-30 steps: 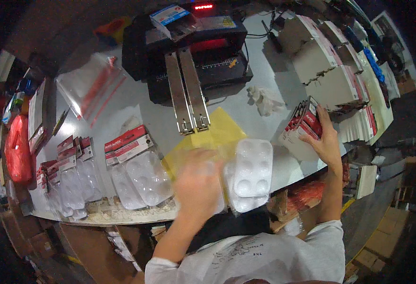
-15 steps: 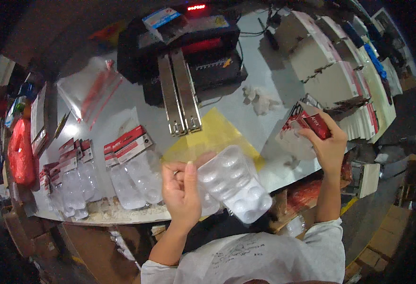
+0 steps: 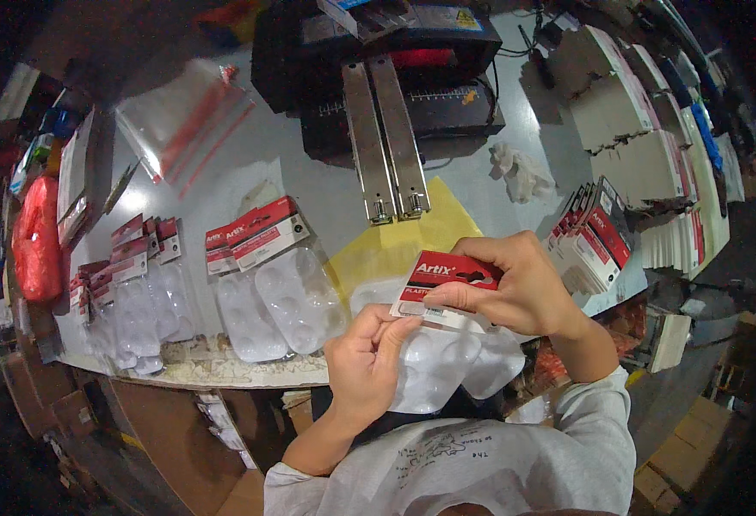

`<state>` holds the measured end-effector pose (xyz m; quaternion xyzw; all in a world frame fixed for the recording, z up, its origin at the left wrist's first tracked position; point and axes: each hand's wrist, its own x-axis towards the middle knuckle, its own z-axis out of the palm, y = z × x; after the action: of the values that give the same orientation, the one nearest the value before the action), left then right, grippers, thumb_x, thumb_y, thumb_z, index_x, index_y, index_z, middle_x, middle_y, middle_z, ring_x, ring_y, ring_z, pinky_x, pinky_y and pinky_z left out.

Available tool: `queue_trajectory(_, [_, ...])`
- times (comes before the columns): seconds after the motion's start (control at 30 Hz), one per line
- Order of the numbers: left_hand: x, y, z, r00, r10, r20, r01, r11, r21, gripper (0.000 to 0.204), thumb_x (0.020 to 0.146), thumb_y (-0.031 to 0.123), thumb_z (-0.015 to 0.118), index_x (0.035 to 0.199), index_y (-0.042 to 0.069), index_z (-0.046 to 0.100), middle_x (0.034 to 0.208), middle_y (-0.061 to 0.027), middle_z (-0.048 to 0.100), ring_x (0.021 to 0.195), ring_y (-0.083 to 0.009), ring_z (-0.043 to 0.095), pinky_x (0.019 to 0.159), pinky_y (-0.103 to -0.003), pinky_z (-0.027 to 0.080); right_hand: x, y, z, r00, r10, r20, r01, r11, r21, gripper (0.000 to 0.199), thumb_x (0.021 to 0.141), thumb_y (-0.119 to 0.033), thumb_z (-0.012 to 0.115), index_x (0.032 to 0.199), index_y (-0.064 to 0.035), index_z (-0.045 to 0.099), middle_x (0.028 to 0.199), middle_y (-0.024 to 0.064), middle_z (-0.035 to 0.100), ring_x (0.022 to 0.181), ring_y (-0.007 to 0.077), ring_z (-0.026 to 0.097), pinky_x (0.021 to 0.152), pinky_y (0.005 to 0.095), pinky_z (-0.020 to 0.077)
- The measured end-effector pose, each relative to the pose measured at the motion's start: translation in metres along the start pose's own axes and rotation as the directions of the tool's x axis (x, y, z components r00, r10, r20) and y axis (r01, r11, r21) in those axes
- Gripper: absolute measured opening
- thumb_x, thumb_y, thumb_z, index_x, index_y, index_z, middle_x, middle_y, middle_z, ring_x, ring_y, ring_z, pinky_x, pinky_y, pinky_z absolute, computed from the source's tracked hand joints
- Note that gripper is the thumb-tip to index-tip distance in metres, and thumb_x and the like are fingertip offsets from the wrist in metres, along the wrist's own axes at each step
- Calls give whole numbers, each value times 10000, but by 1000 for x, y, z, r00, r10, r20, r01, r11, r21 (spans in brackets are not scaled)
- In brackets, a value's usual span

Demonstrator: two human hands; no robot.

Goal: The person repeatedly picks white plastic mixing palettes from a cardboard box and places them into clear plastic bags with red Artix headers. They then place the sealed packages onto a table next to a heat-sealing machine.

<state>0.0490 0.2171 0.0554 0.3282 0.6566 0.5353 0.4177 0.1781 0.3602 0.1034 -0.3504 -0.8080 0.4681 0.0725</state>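
My right hand point(image 3: 524, 288) pinches a red and white header card point(image 3: 436, 273) in front of my body. Just below it, my left hand point(image 3: 366, 361) is closed with its thumb at the card's lower left corner and the top edge of a white plastic paint palette point(image 3: 434, 370). The palette hangs under the card, its round wells showing. Whether the card is seated over the palette's top is hard to tell, as fingers cover the join. Another white palette point(image 3: 496, 365) sits behind it on the right.
A black machine point(image 3: 404, 120) with two metal bars point(image 3: 385, 142) stands at the back above a yellow sheet point(image 3: 434, 219). Carded palettes point(image 3: 296, 297) lie at left, near clear bags point(image 3: 180, 120). More header cards point(image 3: 597, 236) and tall stacks of card point(image 3: 636, 163) stand at right.
My right hand has come from the card stack at right to the middle, bringing a header card to the palette in my left hand. The view has shifted somewhat.
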Motion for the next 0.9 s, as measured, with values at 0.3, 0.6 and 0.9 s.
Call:
queue_trajectory(0.3, [3, -7, -3, 980, 24, -200, -24, 1000, 3, 203, 887, 163, 596, 789, -11, 635, 654, 35, 558, 597, -29, 425, 529, -194, 344, 1, 25, -8, 973, -56, -222, 62, 998, 21, 380, 708, -364, 749, 845, -15, 686, 681, 104, 655, 582, 155, 621, 559, 286, 477])
queue_trajectory(0.6, [8, -18, -4, 972, -29, -234, 16, 998, -58, 255, 929, 168, 526, 838, -51, 620, 708, 3, 570, 657, -53, 427, 601, -200, 364, -21, 51, 7, 930, 225, 291, -352, 772, 529, 205, 862, -167, 615, 835, 26, 678, 730, 60, 655, 600, 97, 608, 510, 230, 484])
queue_trajectory(0.9, [21, -24, -6, 977, -42, -209, 54, 997, 52, 261, 947, 201, 458, 843, -20, 551, 740, 4, 516, 714, -64, 423, 625, -224, 339, -3, 53, 22, 905, 316, 286, -426, 667, 612, 190, 873, -145, 570, 826, 25, 642, 692, 54, 619, 581, 120, 596, 524, 239, 486])
